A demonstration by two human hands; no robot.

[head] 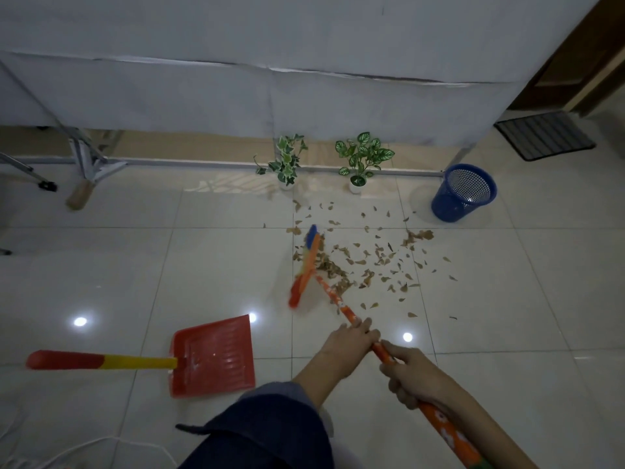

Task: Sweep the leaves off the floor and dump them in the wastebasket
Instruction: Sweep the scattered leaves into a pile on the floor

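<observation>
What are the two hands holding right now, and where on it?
Both grip the broom by its orange handle: left hand further down the shaft, right hand above it. The dustpan lies unheld.

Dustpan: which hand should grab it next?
Left. The dustpan lies on the floor on the left hand's side; the right hand grips the broom handle lower down and could keep steadying it.
</observation>
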